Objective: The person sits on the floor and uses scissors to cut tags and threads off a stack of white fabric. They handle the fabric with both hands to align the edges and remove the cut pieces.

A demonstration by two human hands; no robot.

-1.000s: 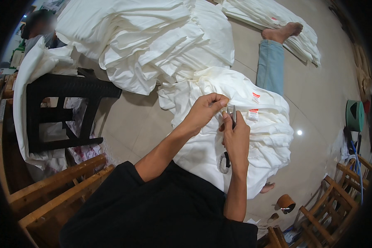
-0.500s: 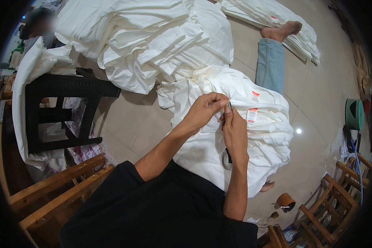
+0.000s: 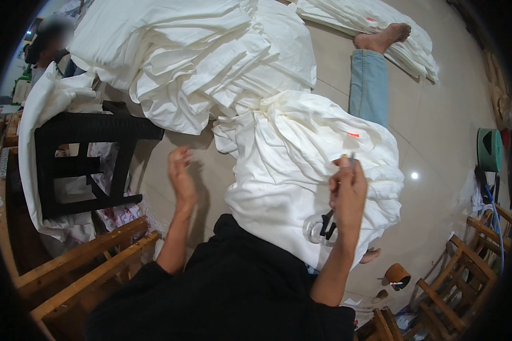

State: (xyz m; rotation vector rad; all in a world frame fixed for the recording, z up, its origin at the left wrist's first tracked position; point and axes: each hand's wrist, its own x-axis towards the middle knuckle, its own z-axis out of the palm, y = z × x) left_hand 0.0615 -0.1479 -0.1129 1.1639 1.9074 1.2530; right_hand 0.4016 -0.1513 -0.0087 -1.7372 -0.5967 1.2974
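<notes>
White cloth (image 3: pixel 284 170) lies bunched over my lap, with a small red-topped label (image 3: pixel 353 135) sewn on it. Above its right part, my right hand (image 3: pixel 348 187) is closed round a small grey metal tool (image 3: pixel 352 158), whose short tip sticks out past the thumb; the rest is hidden in the fist. Below that hand, by the wrist, shows a black piece (image 3: pixel 327 224) beside a clear rounded object (image 3: pixel 313 229); I cannot make out their kind. My left hand (image 3: pixel 181 179) is off the cloth, over the tiled floor, fingers loosely bent and somewhat blurred, with nothing visible in them.
A large white cloth heap (image 3: pixel 210 62) lies ahead, and another folded pile (image 3: pixel 375 25) sits under my bare foot (image 3: pixel 384 38). A black plastic stool (image 3: pixel 91 128) lies on its side at left. Wooden frames (image 3: pixel 461 273), a brown cup (image 3: pixel 397 275) and a green roll (image 3: pixel 489 149) are at right.
My hands have parted from where they met over the cloth. The left has swung left over the floor; the right has moved a little right and down, still gripping the tool.
</notes>
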